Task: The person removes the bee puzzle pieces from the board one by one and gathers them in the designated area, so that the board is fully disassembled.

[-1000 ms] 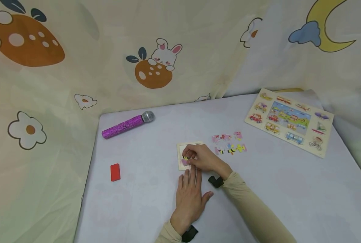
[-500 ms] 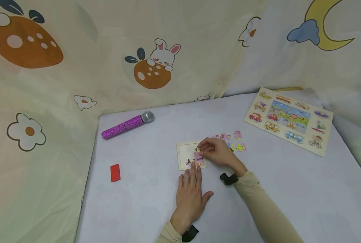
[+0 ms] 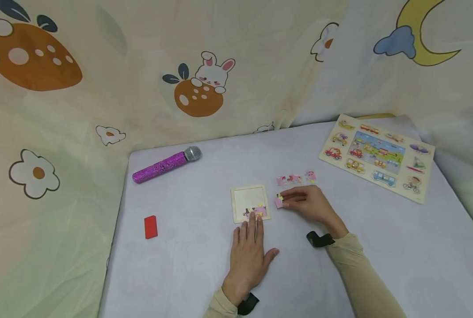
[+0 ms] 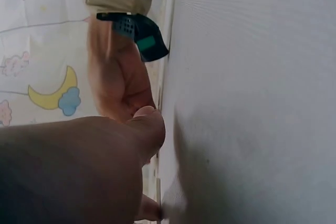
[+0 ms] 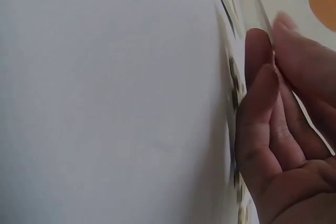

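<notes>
A small square puzzle tray with a pale wooden rim lies mid-table, pink and yellow pieces fitted along its lower side. My left hand lies flat with straight fingers, the longest fingertips on the tray's near edge. Right of the tray, my right hand pinches a pink and yellow puzzle piece between thumb and fingers. In the right wrist view the puzzle piece shows edge-on as a thin sliver. Loose pink puzzle pieces lie just beyond that hand, which covers others.
A purple glitter microphone lies at the back left, and a red block at the left. At the back right lies a large wooden vehicle puzzle board. Printed cloth hangs behind the table.
My right hand has moved right, off the tray, carrying the pinched puzzle piece beside the loose ones. The tray's inside is now uncovered. My left hand has stayed in place.
</notes>
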The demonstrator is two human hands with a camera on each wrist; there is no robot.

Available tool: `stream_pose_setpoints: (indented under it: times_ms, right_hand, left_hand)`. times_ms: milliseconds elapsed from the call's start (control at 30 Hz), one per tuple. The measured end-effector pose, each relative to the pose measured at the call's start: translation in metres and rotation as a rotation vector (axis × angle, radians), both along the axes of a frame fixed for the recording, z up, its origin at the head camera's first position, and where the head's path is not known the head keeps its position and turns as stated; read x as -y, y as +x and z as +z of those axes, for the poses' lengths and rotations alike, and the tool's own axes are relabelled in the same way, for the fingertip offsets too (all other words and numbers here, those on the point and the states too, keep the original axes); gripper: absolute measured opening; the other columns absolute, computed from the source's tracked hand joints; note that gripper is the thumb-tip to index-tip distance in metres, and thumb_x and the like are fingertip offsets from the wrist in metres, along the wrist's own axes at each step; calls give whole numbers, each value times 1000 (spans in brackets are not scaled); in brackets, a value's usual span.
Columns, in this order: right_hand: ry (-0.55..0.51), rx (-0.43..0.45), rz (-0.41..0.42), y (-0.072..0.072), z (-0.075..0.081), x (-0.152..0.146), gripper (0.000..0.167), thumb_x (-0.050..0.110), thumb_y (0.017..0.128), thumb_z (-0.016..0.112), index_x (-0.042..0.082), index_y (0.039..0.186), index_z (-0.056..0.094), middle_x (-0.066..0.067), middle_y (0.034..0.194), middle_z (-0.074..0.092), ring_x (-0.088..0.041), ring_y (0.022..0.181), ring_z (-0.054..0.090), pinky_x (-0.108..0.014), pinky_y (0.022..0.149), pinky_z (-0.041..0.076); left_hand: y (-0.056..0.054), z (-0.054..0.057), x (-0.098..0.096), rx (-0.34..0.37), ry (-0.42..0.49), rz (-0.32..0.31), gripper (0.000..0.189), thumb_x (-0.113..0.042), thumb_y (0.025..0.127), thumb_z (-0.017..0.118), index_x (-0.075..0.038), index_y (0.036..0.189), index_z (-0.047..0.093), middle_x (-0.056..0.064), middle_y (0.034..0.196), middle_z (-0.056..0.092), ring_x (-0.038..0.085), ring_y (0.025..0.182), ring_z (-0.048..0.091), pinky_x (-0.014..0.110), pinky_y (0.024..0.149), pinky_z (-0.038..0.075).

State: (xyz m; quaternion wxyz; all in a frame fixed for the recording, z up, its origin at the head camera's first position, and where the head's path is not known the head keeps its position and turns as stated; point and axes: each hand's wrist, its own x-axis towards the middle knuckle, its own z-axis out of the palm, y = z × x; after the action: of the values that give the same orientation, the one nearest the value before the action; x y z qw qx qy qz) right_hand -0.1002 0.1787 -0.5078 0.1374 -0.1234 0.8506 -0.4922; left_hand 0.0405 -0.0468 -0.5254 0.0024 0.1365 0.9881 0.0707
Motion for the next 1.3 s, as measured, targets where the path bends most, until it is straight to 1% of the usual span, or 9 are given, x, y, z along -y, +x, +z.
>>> stream_pose_setpoints:
  times_ms: [167, 300, 433, 600, 733, 833, 933, 1067, 1300]
  right_hand:
    - [-15, 36, -3, 4, -1, -16, 36, 13, 87, 88, 6, 121, 78, -13, 118, 80, -22, 98, 80, -20, 82, 60]
    - [2, 18, -9, 8, 1, -25, 36, 12, 85, 89, 3, 118, 78, -15, 114, 80, -21, 95, 80, -19, 80, 60]
    - [72, -37, 1, 11, 4, -30, 34, 13, 82, 93, 7, 112, 80, -8, 102, 81, -15, 85, 75, -20, 74, 56]
    - [159, -76, 31, 14, 5, -30, 33, 16, 78, 96, 14, 107, 81, 1, 93, 76, -11, 78, 62, -23, 69, 49]
    - [168, -97, 48, 16, 4, -27, 33, 15, 76, 97, 13, 105, 82, 0, 91, 74, -11, 76, 58, -22, 66, 47]
    - [189, -104, 49, 16, 3, -26, 33, 14, 75, 97, 13, 105, 82, 0, 89, 72, -13, 76, 57, -22, 66, 46]
    - [215, -91, 45, 17, 2, -25, 33, 13, 75, 97, 13, 105, 82, 1, 88, 70, -15, 78, 57, -23, 67, 46]
    - [232, -88, 45, 17, 2, -24, 33, 14, 75, 97, 13, 104, 82, 1, 87, 69, -14, 78, 56, -23, 67, 46]
    - [211, -113, 51, 18, 6, -23, 35, 15, 75, 97, 11, 106, 82, 0, 88, 70, -15, 78, 57, -23, 67, 46]
  left_hand:
    - [-2, 2, 1, -14, 18, 4, 93, -65, 99, 61, -1, 163, 38, 19, 170, 35, 35, 144, 43, 54, 121, 34]
    - [-4, 1, 3, -28, 49, 4, 88, -62, 100, 62, -2, 161, 42, 19, 168, 39, 34, 140, 45, 56, 121, 33]
    - [-8, 0, 6, -52, 88, 3, 81, -58, 100, 65, -3, 158, 48, 19, 163, 45, 36, 140, 42, 59, 121, 32]
    - [-11, -1, 8, -82, 146, 13, 70, -52, 100, 68, -6, 151, 57, 20, 156, 47, 43, 146, 35, 61, 121, 30]
    - [-12, -1, 11, -51, 217, 42, 64, -48, 100, 71, -10, 151, 60, 25, 157, 39, 48, 148, 29, 61, 121, 31]
    - [-11, 0, 12, -2, 273, 70, 63, -45, 100, 71, -13, 153, 58, 30, 163, 30, 51, 152, 24, 64, 121, 33]
    - [-10, 1, 14, 35, 303, 81, 64, -45, 100, 72, -15, 154, 57, 35, 166, 21, 54, 154, 20, 67, 121, 33]
    - [-9, 2, 15, 33, 293, 68, 67, -45, 98, 74, -16, 155, 56, 39, 166, 19, 58, 154, 21, 68, 118, 37]
    - [-10, -1, 17, 45, 236, 40, 70, -51, 100, 69, -26, 161, 48, 38, 168, 14, 57, 155, 20, 64, 120, 37]
